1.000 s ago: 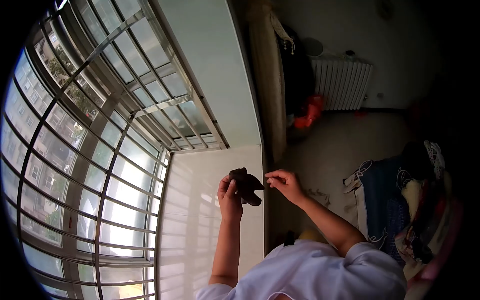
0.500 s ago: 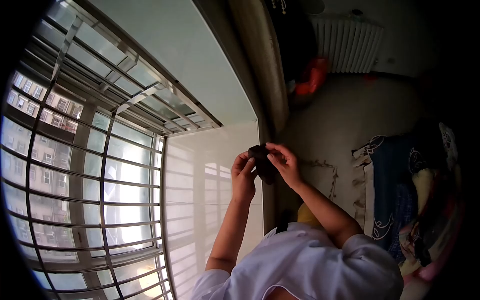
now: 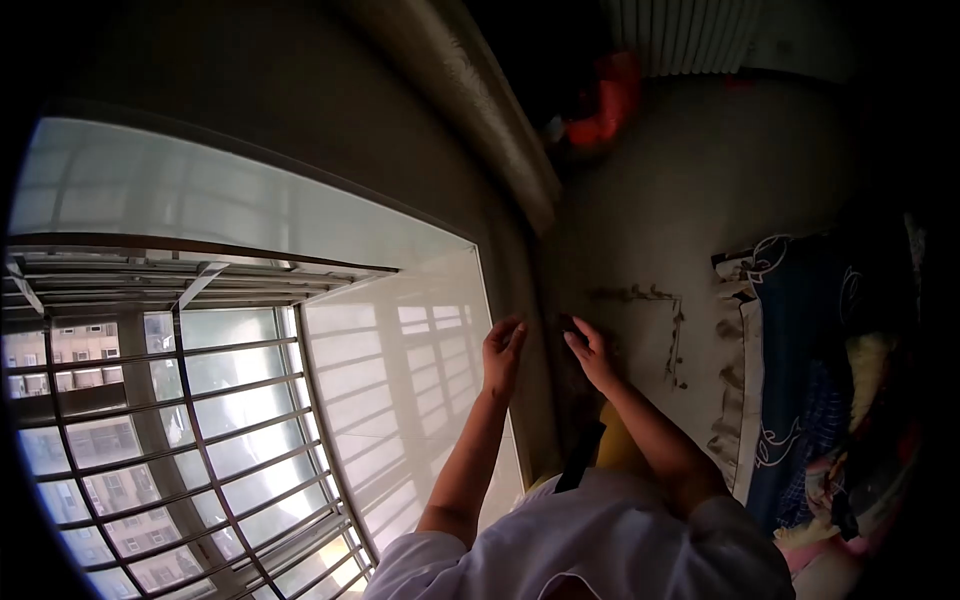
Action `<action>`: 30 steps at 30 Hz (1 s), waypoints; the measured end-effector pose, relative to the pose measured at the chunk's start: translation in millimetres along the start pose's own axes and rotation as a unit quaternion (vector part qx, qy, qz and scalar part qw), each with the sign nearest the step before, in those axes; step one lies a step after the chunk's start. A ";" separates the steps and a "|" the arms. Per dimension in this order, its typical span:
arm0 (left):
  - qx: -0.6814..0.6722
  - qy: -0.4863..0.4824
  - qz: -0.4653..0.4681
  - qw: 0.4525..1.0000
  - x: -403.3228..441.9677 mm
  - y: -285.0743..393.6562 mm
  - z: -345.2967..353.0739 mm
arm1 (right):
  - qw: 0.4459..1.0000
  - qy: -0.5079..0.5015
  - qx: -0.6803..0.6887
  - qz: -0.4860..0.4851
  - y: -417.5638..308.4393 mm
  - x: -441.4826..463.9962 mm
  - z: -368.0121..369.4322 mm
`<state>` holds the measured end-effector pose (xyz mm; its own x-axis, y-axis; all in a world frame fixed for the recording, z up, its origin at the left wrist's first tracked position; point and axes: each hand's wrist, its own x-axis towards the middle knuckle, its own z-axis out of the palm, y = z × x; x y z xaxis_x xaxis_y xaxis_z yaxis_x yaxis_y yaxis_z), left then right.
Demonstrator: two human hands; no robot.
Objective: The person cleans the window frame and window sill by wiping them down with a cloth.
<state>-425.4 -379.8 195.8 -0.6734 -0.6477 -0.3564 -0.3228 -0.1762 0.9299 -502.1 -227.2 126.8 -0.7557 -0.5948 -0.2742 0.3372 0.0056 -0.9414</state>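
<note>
My left hand [image 3: 505,345] is raised in front of the sill's right edge, its thumb and fingers curled close together. Anything between those fingertips is too dark to make out. To its right, with a gap between them, is my right hand [image 3: 590,355], its fingers closed on a dark brown cloth-like item [image 3: 568,323]. Only a small part of that item shows at the fingertips; the rest blends into the dark background.
A barred window [image 3: 230,400] fills the left side, beside a pale glossy sill [image 3: 390,370]. A curtain [image 3: 500,110] hangs above centre. A red bag [image 3: 605,100] lies near a white radiator [image 3: 690,35]. At right is a bed with a blue cover [image 3: 785,390].
The hands were together on the dark brown item half a second ago and are now apart. The view has turned, bringing the window lower and the radiator towards the top edge.
</note>
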 end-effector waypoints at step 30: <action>0.583 0.348 -0.043 0.733 165.2 -107.8 -53.6 | 0.976 0.215 -0.020 -0.023 110.7 267.7 132.0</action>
<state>-466.2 -507.4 41.5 -0.2459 -0.9641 0.1002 -0.9663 0.2520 0.0530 -592.9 -491.9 -24.8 -0.9384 -0.2019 -0.2805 0.2815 0.0242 -0.9592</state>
